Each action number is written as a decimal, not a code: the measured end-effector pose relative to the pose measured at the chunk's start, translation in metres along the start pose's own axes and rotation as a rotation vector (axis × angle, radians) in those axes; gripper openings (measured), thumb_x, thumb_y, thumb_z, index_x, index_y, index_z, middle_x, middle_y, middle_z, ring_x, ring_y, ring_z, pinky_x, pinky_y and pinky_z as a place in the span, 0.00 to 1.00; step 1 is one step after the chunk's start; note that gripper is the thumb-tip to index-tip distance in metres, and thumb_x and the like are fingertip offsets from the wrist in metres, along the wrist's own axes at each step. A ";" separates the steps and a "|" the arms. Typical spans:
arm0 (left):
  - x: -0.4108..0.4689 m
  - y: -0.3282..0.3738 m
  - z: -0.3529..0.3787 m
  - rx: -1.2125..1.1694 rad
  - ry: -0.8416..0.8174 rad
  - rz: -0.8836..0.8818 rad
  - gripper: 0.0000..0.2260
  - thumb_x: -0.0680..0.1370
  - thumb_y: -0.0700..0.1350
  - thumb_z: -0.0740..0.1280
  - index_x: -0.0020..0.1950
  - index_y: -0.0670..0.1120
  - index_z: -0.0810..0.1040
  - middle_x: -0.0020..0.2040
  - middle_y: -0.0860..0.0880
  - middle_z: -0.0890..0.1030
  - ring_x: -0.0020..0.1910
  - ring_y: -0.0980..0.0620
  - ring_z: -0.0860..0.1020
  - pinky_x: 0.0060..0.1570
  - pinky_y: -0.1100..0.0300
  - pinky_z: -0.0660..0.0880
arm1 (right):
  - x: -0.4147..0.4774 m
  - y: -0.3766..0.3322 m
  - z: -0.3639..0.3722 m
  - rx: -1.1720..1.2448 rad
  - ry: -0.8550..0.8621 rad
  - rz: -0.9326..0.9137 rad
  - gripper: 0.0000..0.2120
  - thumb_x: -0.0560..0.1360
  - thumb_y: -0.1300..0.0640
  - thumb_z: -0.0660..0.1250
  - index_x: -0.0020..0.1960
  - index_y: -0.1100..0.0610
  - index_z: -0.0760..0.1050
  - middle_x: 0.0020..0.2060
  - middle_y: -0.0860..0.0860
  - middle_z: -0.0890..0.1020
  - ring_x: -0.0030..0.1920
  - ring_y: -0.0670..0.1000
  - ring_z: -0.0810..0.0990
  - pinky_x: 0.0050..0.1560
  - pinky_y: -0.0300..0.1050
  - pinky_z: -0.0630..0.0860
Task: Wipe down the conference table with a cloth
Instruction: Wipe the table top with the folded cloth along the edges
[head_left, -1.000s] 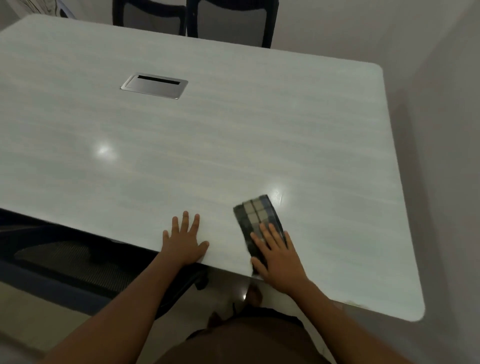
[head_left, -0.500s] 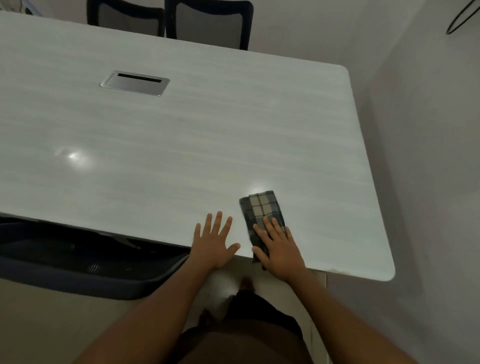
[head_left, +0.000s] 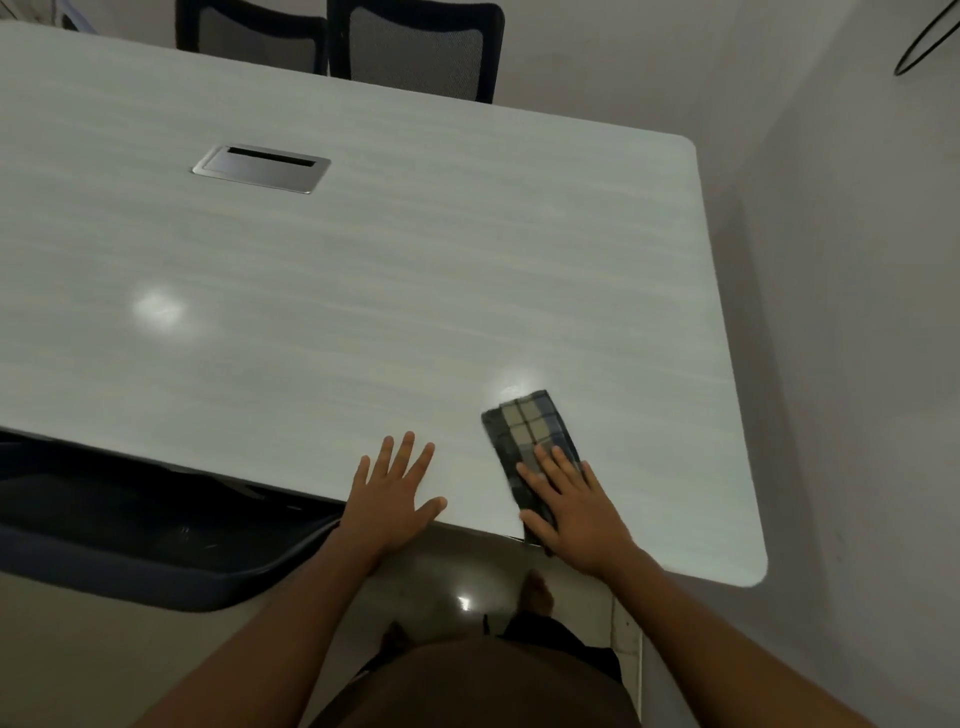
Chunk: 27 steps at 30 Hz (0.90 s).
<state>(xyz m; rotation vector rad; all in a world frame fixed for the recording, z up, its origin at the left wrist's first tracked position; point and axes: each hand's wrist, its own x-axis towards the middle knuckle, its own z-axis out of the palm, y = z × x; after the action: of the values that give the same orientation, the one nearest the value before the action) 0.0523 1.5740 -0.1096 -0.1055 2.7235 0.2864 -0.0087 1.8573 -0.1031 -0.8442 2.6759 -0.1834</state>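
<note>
In 1 s the right hand (head_left: 571, 512) has slid the cloth (head_left: 527, 431) along the near edge toward the table (head_left: 363, 286) corner. The left hand (head_left: 389, 499) followed, fingers now spread wider.

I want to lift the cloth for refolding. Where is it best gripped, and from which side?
Take the folded cloth by its near end, coming from the near edge of the table. That end seems to overhang there under the right hand, so a thumb could slip beneath; the rest lies flat.
</note>
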 end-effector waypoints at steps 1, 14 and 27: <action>0.001 0.003 0.002 -0.011 0.001 -0.019 0.46 0.64 0.77 0.29 0.76 0.54 0.31 0.77 0.49 0.31 0.73 0.49 0.29 0.75 0.44 0.39 | -0.014 0.019 0.003 -0.029 0.018 -0.053 0.30 0.80 0.33 0.43 0.80 0.41 0.47 0.80 0.45 0.43 0.79 0.47 0.37 0.78 0.56 0.44; 0.008 0.082 0.022 -0.106 0.124 -0.161 0.38 0.72 0.72 0.32 0.79 0.56 0.38 0.79 0.50 0.34 0.77 0.47 0.33 0.74 0.44 0.34 | 0.024 0.108 -0.024 -0.123 -0.017 -0.128 0.32 0.79 0.32 0.39 0.80 0.43 0.44 0.80 0.47 0.42 0.79 0.50 0.37 0.77 0.61 0.41; 0.010 0.092 0.016 -0.119 0.049 -0.241 0.38 0.69 0.73 0.30 0.75 0.57 0.30 0.77 0.52 0.30 0.76 0.49 0.30 0.74 0.45 0.35 | 0.126 0.122 -0.066 -0.046 -0.083 0.256 0.32 0.82 0.38 0.43 0.81 0.49 0.38 0.80 0.55 0.38 0.79 0.57 0.35 0.76 0.64 0.38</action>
<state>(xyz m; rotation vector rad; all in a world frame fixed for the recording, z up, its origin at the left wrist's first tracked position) 0.0385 1.6669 -0.1106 -0.4762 2.7051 0.3789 -0.1941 1.8856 -0.1020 -0.5023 2.6862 -0.0252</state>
